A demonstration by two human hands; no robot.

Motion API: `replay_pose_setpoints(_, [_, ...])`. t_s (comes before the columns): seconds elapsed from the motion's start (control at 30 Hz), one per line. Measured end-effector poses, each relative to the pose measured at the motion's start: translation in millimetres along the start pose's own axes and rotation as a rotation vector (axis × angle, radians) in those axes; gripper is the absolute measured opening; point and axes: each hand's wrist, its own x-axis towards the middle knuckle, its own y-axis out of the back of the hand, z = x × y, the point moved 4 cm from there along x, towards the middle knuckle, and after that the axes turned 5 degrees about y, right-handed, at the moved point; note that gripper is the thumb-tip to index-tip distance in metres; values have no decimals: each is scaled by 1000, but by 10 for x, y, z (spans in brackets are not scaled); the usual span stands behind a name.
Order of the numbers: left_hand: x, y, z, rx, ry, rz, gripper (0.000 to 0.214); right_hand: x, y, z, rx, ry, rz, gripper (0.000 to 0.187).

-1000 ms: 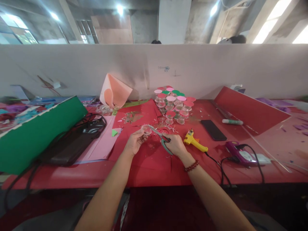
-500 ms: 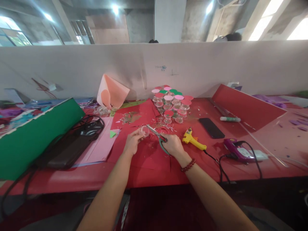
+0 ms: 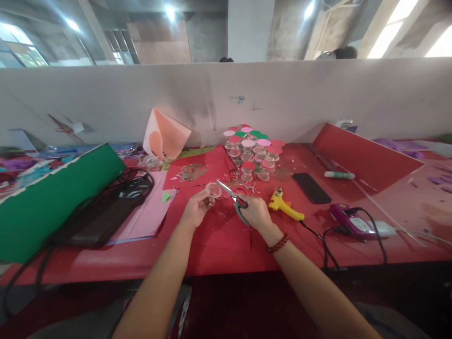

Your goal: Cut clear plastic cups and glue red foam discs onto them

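Above red sheet (image 3: 219, 235), bench centre: cup (image 3: 213, 189) turned toward scissors (image 3: 231, 194).
Left hand (image 3: 196, 209) pinching the small clear cup, mouth tipped slightly up since a second ago; right hand (image 3: 254, 212) clenched through the handles, blade tips just beside rim. Trimming judged ongoing.

— How do the arms lie?
— The bare left forearm (image 3: 165, 268) and bare right forearm (image 3: 307, 278) reach forward, converging.
— And the hands?
— The left hand (image 3: 195, 210) has its fingertips pinched together. The right hand (image 3: 254, 213) is curled closed, knuckles up, just beside it.
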Motion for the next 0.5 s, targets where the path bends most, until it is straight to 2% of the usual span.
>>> replay_pose_setpoints(0.2, [-19, -5, 11, 16, 64, -54, 22, -8, 1, -8, -2, -24, -17, 38])
replay_pose_setpoints(0.5, [19, 37, -18, 8, 91, -30, 20, -3, -24, -2, -46, -53, -36, 41])
